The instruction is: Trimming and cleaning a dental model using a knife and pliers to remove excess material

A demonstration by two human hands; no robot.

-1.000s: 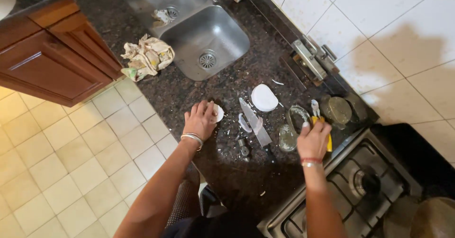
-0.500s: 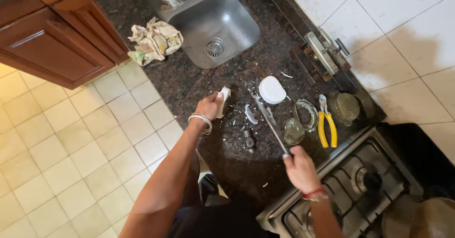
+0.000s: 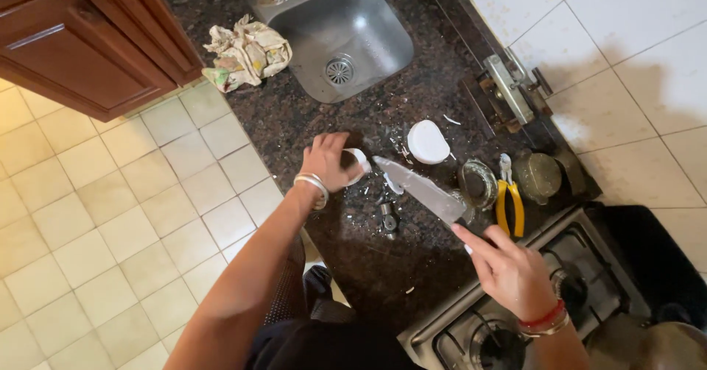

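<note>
My left hand (image 3: 329, 161) grips a small white rounded object (image 3: 359, 164) on the dark granite counter (image 3: 368, 267). My right hand (image 3: 508, 268) holds a large kitchen knife (image 3: 421, 188) by its handle, the blade pointing left toward the white object, its tip close to it. Small white fragments (image 3: 392, 186) lie scattered under the blade.
A white round lid (image 3: 428, 142), a glass jar (image 3: 478, 183), yellow-handled pliers (image 3: 509, 202) and a dark round lid (image 3: 537, 174) lie by the wall. A steel sink (image 3: 342, 35) and crumpled cloth (image 3: 245, 52) are further off. A gas stove (image 3: 515, 318) is under my right hand.
My right hand left the pliers, took up the knife and lifted it so the blade points at the white object. My left hand picked up the white object.
</note>
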